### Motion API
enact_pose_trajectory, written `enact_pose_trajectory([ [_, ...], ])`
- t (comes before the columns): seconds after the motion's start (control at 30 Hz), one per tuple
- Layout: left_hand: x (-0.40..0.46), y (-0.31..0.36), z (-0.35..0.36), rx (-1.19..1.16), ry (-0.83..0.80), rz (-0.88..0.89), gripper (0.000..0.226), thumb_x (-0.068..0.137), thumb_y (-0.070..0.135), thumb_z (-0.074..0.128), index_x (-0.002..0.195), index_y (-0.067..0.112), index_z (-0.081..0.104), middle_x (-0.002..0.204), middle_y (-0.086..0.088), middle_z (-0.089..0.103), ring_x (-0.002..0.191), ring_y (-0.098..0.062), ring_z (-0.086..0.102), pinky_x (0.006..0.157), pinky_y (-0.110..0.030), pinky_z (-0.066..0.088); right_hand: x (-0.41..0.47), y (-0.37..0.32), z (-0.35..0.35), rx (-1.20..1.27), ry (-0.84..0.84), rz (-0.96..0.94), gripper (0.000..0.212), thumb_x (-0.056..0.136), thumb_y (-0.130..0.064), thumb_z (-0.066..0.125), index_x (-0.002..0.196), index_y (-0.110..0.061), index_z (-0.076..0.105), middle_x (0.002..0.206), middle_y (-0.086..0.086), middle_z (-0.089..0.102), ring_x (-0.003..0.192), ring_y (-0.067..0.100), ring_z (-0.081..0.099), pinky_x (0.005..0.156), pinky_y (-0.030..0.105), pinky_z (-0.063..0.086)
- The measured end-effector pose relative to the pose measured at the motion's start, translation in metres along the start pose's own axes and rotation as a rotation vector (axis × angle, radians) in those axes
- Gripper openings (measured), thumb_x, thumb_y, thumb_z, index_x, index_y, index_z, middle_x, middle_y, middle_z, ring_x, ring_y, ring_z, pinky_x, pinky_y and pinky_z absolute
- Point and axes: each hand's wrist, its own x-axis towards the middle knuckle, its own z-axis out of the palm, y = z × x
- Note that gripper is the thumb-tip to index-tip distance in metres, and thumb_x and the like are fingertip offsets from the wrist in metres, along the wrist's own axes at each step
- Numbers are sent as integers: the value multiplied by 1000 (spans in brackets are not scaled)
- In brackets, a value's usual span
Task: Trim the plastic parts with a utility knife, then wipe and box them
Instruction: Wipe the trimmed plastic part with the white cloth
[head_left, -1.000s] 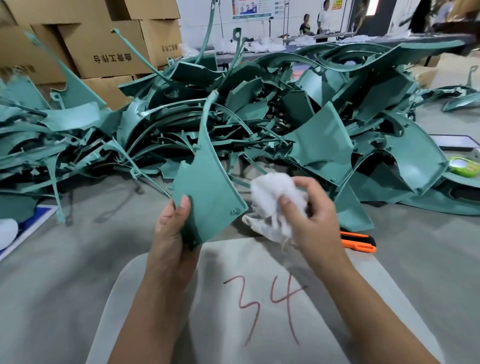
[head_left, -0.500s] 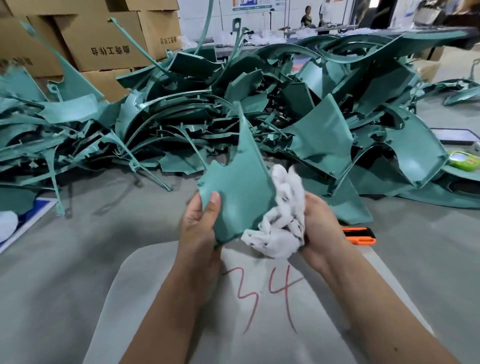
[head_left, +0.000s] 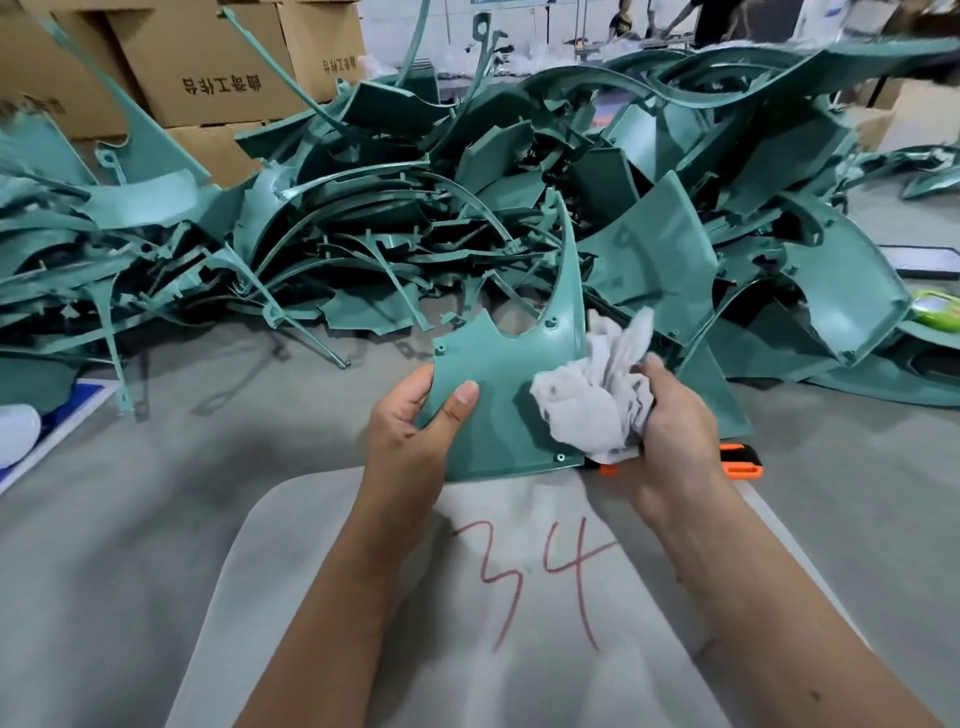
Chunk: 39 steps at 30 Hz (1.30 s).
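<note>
My left hand (head_left: 415, 421) grips a teal plastic part (head_left: 498, 395) by its left edge, thumb on the face, holding it above the table. The part has a curved notch and a long thin tip pointing up. My right hand (head_left: 675, 431) holds a crumpled white cloth (head_left: 597, 395) pressed against the part's right side. An orange and black utility knife (head_left: 740, 462) lies on the table behind my right hand, mostly hidden by it.
A big heap of teal plastic parts (head_left: 467, 208) fills the table behind. Cardboard boxes (head_left: 218, 67) stand at the back left. A grey board marked 34 (head_left: 519, 597) lies under my arms. A green object (head_left: 935, 312) sits at the right edge.
My left hand has turned the part so its flat face looks toward me and its tip points up. My right hand has brought the cloth onto the part's right side.
</note>
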Motion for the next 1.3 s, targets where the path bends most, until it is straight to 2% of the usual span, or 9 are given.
enact_pose_trajectory([
  [0.1,-2,-5,5,-32,60,17,23,101,16,62,118,27,74,118,-4,76,105,-26,74,82,-33,61,-4,5,2,-338,-216,-91,49,102,-56,55,101,-15,81,103,14,80,96,31,77,80,43,63],
  [0.23,-2,-8,6,-13,97,43,21,101,18,63,119,22,73,118,-4,76,106,-27,74,82,-34,61,-8,13,0,-563,-464,-330,18,93,-25,80,109,-18,76,106,-1,81,101,16,77,83,29,61],
  [0.3,-2,-8,7,-21,114,41,20,99,19,66,116,22,74,115,-5,77,102,-26,75,79,-32,61,-7,15,-1,-611,-429,-411,3,94,-20,78,97,-20,77,96,-9,81,86,8,77,70,21,59],
  [0.37,-1,-9,9,-127,131,-24,23,93,21,71,116,17,74,116,-10,76,103,-28,74,79,-34,61,-8,18,2,-597,-324,-453,31,96,-35,75,85,-6,73,82,1,76,71,18,69,60,39,55],
  [0.5,-4,-9,22,-525,-38,-220,65,78,24,83,137,10,58,126,-10,72,116,-29,69,89,-39,59,-9,16,13,-316,-109,-458,73,91,-56,66,93,16,59,96,47,61,72,34,58,68,61,52],
  [0.6,-10,-15,38,-324,-70,-151,44,82,28,77,126,26,70,122,-5,74,113,-28,71,90,-41,60,-11,19,16,-297,-87,-443,72,97,-57,61,97,15,62,101,44,62,79,54,67,76,72,55],
  [0.77,-5,-13,32,-396,27,-113,33,91,15,67,122,24,72,129,-12,71,116,-33,70,84,-41,61,-10,27,15,-472,-118,-483,55,97,-55,52,101,-5,76,94,6,81,91,24,78,82,46,62],
  [1.07,1,-12,14,-227,-140,-62,35,95,20,66,128,31,68,135,-7,68,126,-30,64,103,-56,52,0,14,5,-486,-37,-546,63,103,-51,52,75,6,58,64,9,58,60,17,52,57,32,44],
  [1.3,3,-2,4,-291,-229,-168,36,94,12,60,119,34,74,133,-7,69,120,-32,67,89,-63,58,0,12,1,-394,-83,-537,70,103,-51,56,79,13,44,63,8,39,55,18,34,46,25,28],
])
